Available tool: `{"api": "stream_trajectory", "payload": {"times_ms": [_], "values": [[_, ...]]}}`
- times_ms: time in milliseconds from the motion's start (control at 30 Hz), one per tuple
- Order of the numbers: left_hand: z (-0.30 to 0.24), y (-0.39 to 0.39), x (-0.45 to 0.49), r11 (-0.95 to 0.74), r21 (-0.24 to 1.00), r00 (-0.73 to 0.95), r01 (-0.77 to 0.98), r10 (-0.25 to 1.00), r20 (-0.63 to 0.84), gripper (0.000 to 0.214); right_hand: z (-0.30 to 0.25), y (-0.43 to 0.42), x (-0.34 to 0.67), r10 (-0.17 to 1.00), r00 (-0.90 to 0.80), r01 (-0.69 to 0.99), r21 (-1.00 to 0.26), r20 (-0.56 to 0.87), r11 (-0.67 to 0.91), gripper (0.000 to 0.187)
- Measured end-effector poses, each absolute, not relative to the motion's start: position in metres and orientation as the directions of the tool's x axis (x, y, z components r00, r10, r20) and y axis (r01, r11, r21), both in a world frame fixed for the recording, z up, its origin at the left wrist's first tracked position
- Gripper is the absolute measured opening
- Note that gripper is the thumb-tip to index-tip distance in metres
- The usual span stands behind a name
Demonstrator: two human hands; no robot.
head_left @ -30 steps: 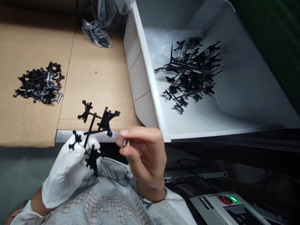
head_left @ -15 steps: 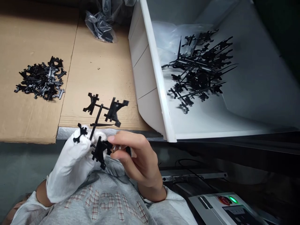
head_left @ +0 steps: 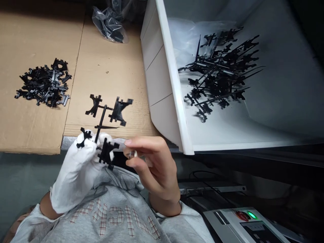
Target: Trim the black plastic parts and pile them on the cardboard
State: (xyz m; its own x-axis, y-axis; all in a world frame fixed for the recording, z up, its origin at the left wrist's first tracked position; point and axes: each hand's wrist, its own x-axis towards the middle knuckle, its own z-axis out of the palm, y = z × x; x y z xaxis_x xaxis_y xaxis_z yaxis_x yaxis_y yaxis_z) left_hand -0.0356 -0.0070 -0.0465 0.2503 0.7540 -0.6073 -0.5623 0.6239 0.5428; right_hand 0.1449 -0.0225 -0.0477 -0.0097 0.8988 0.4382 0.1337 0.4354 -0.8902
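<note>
**Q:** What do the 2 hands hold?

**A:** The left hand point(head_left: 76, 175), in a white cloth glove, is clamped on a black plastic runner point(head_left: 103, 116). The runner stands up out of the gloved fingers, with flat molded parts branching off it, just over the front edge of a cardboard sheet point(head_left: 108, 74). The bare right hand point(head_left: 154, 168) is close beside it, thumb and forefinger nearly together at a small shiny metal bit point(head_left: 132, 154). I cannot tell whether they pinch it or whether it is a ring.

**Q:** What could go wrong?

**A:** The thin branches could snap if bent hard. A slack grip could drop the runner past the metal table edge point(head_left: 68, 143) toward the lap.

**Q:** How much room is there?

**A:** Open cardboard lies ahead, with a pile of black plastic parts point(head_left: 43, 86) to the left and a clear plastic bag point(head_left: 108, 25) far ahead. To the right, a white bin point(head_left: 162, 81) holding a heap of runners point(head_left: 217, 74) walls off the space. A control box point(head_left: 243, 217) sits low at right.
</note>
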Motion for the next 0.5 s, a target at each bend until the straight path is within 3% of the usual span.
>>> {"api": "stream_trajectory", "payload": {"times_ms": [200,500], "values": [[-0.028,0.008,-0.017,0.523,0.541,0.113,-0.659,0.780,-0.616,0.041,-0.054,-0.024,0.143,0.873,-0.136,0.118,-0.868,0.468,0.483,0.030],[-0.024,0.009,-0.010,0.543,0.419,0.255,-0.728,0.781,-0.570,0.032,-0.054,-0.022,0.143,0.880,-0.149,0.106,-0.878,0.451,0.467,0.031]]}}
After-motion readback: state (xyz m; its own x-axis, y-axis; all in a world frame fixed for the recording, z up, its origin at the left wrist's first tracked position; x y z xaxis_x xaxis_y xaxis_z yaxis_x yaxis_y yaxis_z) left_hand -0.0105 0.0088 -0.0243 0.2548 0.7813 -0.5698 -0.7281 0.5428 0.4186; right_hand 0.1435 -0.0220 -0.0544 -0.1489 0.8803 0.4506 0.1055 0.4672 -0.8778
